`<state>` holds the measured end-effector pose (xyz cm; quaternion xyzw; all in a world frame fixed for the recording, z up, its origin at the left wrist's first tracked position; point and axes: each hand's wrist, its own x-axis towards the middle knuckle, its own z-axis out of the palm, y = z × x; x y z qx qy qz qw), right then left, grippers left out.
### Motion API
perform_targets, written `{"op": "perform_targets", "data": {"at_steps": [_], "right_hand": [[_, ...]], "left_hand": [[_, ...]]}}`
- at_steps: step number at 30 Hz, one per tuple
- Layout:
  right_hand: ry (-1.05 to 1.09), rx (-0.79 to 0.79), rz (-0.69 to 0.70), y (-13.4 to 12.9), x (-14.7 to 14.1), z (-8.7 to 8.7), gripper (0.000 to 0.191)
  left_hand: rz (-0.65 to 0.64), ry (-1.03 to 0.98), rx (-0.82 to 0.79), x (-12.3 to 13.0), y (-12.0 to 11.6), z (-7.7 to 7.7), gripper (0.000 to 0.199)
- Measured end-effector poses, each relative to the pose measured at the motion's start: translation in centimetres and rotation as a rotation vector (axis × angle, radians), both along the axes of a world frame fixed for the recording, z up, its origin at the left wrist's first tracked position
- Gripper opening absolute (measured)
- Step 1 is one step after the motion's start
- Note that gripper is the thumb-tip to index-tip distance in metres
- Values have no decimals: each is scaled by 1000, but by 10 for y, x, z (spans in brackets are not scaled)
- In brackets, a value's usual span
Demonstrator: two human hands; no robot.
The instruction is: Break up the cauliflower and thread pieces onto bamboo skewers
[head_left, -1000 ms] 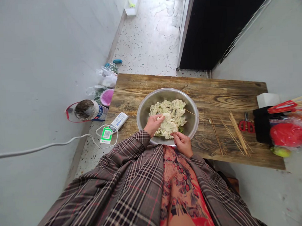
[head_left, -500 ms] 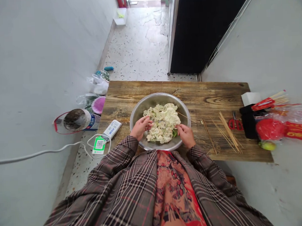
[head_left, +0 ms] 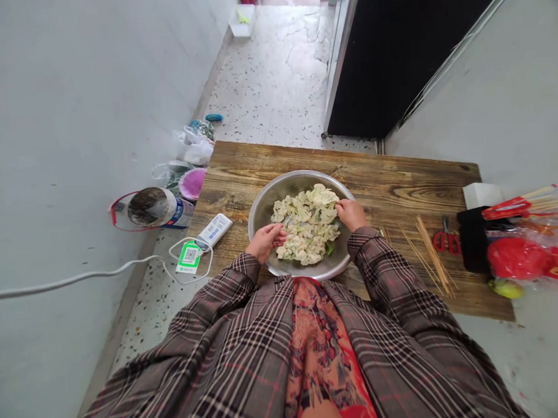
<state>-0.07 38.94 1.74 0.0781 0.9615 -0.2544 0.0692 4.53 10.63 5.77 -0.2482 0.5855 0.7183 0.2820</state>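
Observation:
Cauliflower florets (head_left: 303, 245) lie heaped in a wide steel bowl (head_left: 255, 209) on a wooden table (head_left: 374, 181). My right hand (head_left: 352, 214) is at the bowl's right side, closed, its fingertips against the edge of a large pale floret (head_left: 323, 196). What is pinched there is hidden by the fingers. At the left rim, my left hand (head_left: 266, 241) reaches in with loosely curved fingers by the florets, nothing visible in it. Several bamboo skewers (head_left: 432, 254) lie on the table to the right.
Red-handled scissors (head_left: 447, 242), a black holder (head_left: 473, 243) and a red plastic bag (head_left: 519, 258) sit at the table's right end. A white power bank (head_left: 214, 230) with a QR card (head_left: 188, 256) is at the left edge. A bucket (head_left: 161, 208) stands beyond.
My right hand has moved up and away along the bowl's right side, to where a skewer showed. My left hand has come slightly lower and nearer the rim. The view has shifted a little.

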Motion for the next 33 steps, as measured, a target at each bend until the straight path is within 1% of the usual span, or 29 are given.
{"op": "perform_targets", "data": {"at_steps": [2,5,8,11,16,18,20,21,23,25,27,28,30,33], "right_hand": [[-15,80,9,2,2,3,29],[-30,194,58,4,8,9,29],[-1,223,122,4,17,14,27],[60,198,157,5,25,16,27],[138,112,164,10,43,24,27],[195,54,132,17,50,26,30],[269,6,43,33,58,24,32],[301,-10,-21,44,62,20,33],[322,-25,-184,72,72,4,35],[220,-25,-342,103,87,-17,37],[32,12,-485,130,105,-41,38],[-11,22,-516,140,114,-53,38],[-65,30,-542,151,133,-71,35],[-109,72,-577,150,157,-88,32]], "left_hand": [[5,-9,3,1,-2,-3,44],[1,-12,-3,-1,-1,-5,43],[-16,-11,-7,-3,0,-6,43],[-25,-2,-3,-6,2,-5,42],[-46,-3,-8,-7,1,-7,41],[-52,-12,-7,-7,1,-10,40],[-56,-17,-9,-9,1,-13,39],[-64,-21,-6,-10,1,-14,38],[-78,-26,1,-13,2,-16,36],[-85,-31,2,-14,3,-17,35],[-88,-34,0,-15,6,-17,35],[-89,-35,0,-14,7,-16,35],[-90,-37,2,-14,9,-16,35],[-79,-44,4,-12,9,-16,36]]}}
